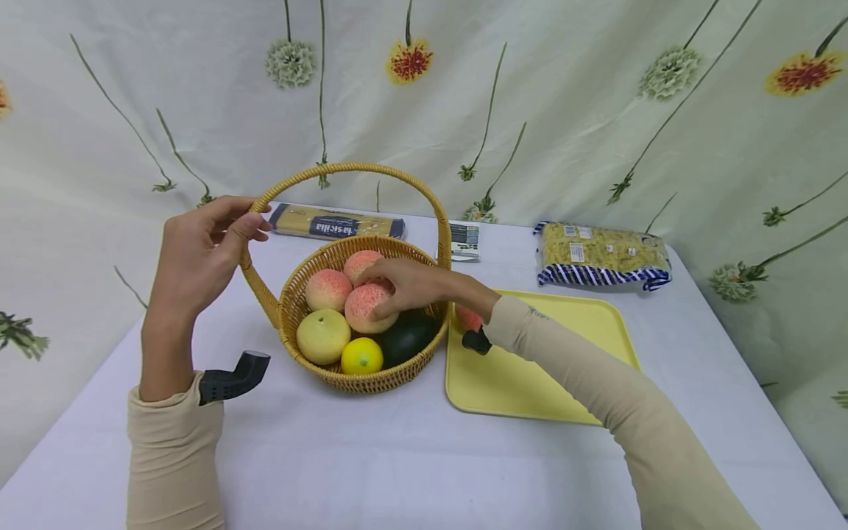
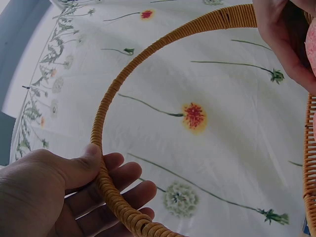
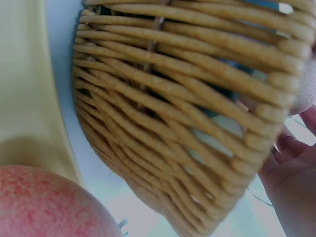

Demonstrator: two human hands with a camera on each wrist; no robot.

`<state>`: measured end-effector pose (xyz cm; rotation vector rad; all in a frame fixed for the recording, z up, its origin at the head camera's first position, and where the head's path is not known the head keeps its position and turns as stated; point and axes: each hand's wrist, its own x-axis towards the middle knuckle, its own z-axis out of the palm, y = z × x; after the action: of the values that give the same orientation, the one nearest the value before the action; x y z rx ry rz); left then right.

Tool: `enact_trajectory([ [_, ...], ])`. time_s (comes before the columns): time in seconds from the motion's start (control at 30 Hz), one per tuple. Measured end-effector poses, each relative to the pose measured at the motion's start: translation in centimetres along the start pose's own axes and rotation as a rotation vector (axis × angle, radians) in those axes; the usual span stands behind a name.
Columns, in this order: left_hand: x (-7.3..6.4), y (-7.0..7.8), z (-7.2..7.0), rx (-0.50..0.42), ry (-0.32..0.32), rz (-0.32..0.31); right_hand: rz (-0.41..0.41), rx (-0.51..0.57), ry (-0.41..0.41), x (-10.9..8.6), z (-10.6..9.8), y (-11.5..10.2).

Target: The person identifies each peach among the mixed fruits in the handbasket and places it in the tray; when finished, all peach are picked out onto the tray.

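Here my left hand (image 1: 202, 258) loosely grips the handle (image 1: 358, 168), my right hand (image 1: 414, 283) curls round a peach (image 1: 361, 313) inside the basket (image 1: 371, 383), some fingers hidden, my sleeve (image 1: 576, 368) half-covering another peach (image 1: 467, 318) on the tray (image 1: 503, 394).

Soft, even light covers the white tabletop (image 1: 331, 464). The left wrist view is dimmer, the left hand (image 2: 29, 192) shaded. In the right wrist view, a diffuse shadow darkens the tray (image 3: 22, 74) beside its peach (image 3: 44, 207); bright background patches wash out.
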<state>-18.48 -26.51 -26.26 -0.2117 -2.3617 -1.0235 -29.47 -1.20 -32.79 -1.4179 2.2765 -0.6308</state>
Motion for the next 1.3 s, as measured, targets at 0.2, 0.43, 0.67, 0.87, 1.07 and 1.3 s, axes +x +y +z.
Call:
enact_trajectory([
  [0.2, 0.0, 0.0, 0.0, -0.004, -0.007, -0.007, 0.001, 0.089, 0.034, -0.5, -0.4, -0.4],
  [0.43, 0.0, 0.0, 0.0, -0.007, -0.004, 0.002, -0.003, 0.145, 0.049, -1.4, -0.8, -0.9],
  [0.67, 0.0, -0.1, 0.1, -0.008, -0.008, 0.004, -0.056, 0.176, 0.071, -3.1, -0.7, -0.6],
  [0.87, -0.2, -0.3, 0.0, -0.003, -0.006, 0.011, -0.019, 0.219, 0.121, -5.0, -0.6, -0.1],
  [1.07, -0.4, -0.4, 0.0, 0.006, -0.016, 0.006, -0.021, 0.249, 0.158, -6.9, -0.9, 0.5],
  [1.3, -0.4, -0.2, 0.0, 0.009, -0.014, 0.011, -0.042, 0.284, 0.195, -8.8, -1.1, 1.4],
])
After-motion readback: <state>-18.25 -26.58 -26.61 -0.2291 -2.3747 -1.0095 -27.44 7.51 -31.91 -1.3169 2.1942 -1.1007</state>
